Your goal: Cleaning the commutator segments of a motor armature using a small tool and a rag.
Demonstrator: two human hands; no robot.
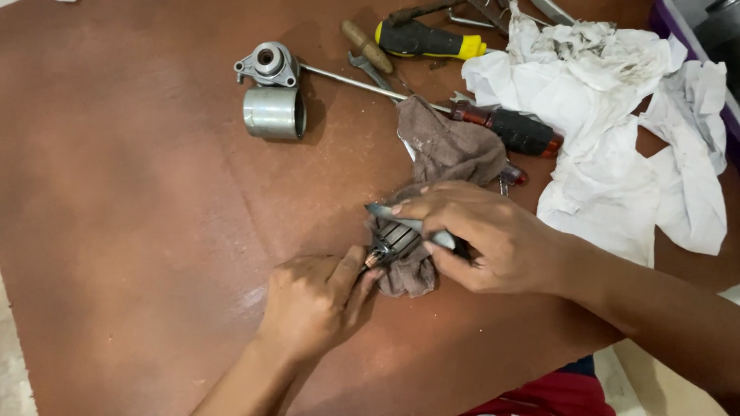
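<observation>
My left hand [314, 302] rests on the brown table [133, 221] and pinches the shaft end of a small motor armature [392, 241]. The armature lies on a grimy brown rag [445, 149]. My right hand [482, 239] holds a thin metal blade [387, 213] and presses its tip against the armature's slotted body. Both hands touch the armature, the left from below, the right from the right side.
A metal cylinder [274, 113] and a round metal housing [266, 62] lie at the back. A long screwdriver with a red-black handle [509, 127], a yellow-black handled one [429, 41], a wrench [369, 69] and crumpled white cloths [627, 137] lie at the back right.
</observation>
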